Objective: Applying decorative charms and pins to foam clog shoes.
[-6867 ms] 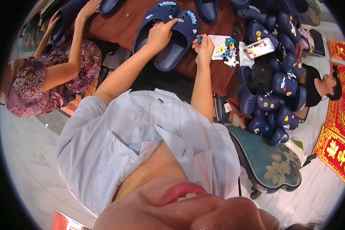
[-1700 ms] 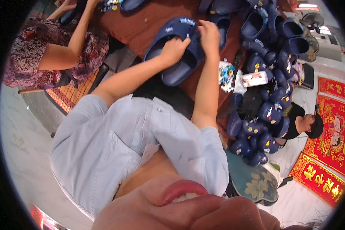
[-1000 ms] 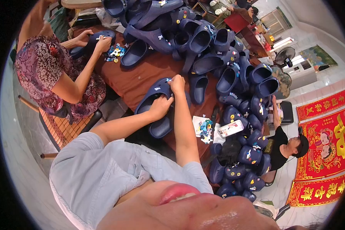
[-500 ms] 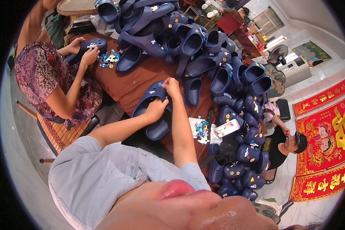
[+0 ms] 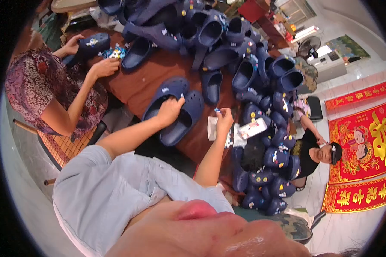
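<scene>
My left hand is closed on a navy clog, its fingers at the foot opening beside the holed upper. Against it on the left lies a second navy clog with a small charm on its upper. To the right, my right hand pinches a small blue-and-white shoe charm between thumb and fingertips. That hand is raised over a white paper with loose charms, which it partly hides.
Navy clogs are heaped at the back, and decorated ones pile up on the right. A phone lies near the charms. At left, a co-worker's hand reaches to a charm pile. Another person sits at right.
My right hand has left the clog's upper and moved right to the loose charms, now pinching one. My left hand stays on the clogs. The co-worker's hand moved from their clog to their charms.
</scene>
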A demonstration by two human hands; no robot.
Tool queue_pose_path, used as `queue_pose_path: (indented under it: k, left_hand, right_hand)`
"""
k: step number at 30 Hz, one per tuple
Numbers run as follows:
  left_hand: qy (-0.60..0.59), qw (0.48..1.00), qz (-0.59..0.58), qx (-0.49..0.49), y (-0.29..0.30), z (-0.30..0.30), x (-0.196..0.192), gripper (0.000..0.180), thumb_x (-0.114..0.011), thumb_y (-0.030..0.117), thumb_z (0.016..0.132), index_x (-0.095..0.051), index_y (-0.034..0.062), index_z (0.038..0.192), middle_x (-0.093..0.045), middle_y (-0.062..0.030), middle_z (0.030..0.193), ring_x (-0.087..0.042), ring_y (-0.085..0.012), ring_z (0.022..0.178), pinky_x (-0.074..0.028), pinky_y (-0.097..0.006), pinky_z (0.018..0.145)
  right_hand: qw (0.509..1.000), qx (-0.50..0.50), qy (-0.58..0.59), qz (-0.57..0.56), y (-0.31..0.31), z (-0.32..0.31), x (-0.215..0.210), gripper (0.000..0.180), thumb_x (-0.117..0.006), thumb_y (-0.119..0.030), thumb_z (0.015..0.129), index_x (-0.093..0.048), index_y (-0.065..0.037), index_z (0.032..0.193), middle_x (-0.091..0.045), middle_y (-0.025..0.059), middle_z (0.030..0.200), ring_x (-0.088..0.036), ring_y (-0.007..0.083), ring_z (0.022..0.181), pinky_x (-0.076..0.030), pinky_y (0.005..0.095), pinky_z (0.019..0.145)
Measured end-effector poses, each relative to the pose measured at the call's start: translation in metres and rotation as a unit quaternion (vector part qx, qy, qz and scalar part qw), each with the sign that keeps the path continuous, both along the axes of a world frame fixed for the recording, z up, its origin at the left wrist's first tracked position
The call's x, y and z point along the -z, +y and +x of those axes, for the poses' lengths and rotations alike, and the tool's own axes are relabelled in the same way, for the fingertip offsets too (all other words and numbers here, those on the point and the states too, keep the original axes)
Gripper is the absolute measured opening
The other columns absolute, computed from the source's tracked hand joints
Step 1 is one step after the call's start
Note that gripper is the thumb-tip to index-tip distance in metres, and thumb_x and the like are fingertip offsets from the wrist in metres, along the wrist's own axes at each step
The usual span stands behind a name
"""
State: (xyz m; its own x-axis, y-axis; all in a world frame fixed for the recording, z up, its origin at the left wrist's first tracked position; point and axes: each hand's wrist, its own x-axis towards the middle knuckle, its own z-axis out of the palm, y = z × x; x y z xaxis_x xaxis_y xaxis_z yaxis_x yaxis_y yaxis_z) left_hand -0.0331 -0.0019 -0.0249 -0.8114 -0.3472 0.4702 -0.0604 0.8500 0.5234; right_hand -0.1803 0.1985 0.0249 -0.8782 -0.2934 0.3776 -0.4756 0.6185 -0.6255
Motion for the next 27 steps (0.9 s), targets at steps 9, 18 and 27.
queue_pose_path:
  k: [9,18,27]
  left_hand:
    - [0.011,1.000,0.006,0.013,-0.009,-0.007,-0.007,0.034,-0.060,0.006,0.082,-0.056,0.0093,0.116,-0.061,-0.0184,0.083,-0.061,-0.0382,0.081,-0.050,-0.049,0.068]
    - [0.051,0.998,0.035,0.027,-0.003,0.005,-0.007,0.040,-0.068,0.005,0.074,-0.054,0.0105,0.112,-0.059,-0.0178,0.085,-0.061,-0.0380,0.081,-0.050,-0.049,0.068]
    - [0.062,0.997,0.039,0.034,-0.009,0.004,-0.007,0.038,-0.068,0.003,0.073,-0.056,0.0103,0.108,-0.058,-0.0173,0.083,-0.060,-0.0388,0.078,-0.048,-0.049,0.067]
  right_hand:
    - [0.998,-0.001,0.054,-0.012,-0.007,0.004,-0.003,0.012,-0.072,-0.011,0.078,-0.068,-0.002,0.084,-0.067,0.0186,0.084,-0.064,0.0356,0.080,-0.049,0.0430,0.073]
    - [0.970,-0.228,-0.066,0.052,-0.125,0.030,-0.012,0.022,-0.073,-0.019,0.079,-0.070,-0.001,0.090,-0.069,0.0198,0.086,-0.067,0.0358,0.086,-0.051,0.0414,0.076]
    - [0.963,-0.195,-0.179,0.045,-0.145,0.013,0.007,0.019,-0.073,-0.021,0.077,-0.071,-0.004,0.084,-0.070,0.0150,0.076,-0.070,0.0306,0.075,-0.053,0.0395,0.072]
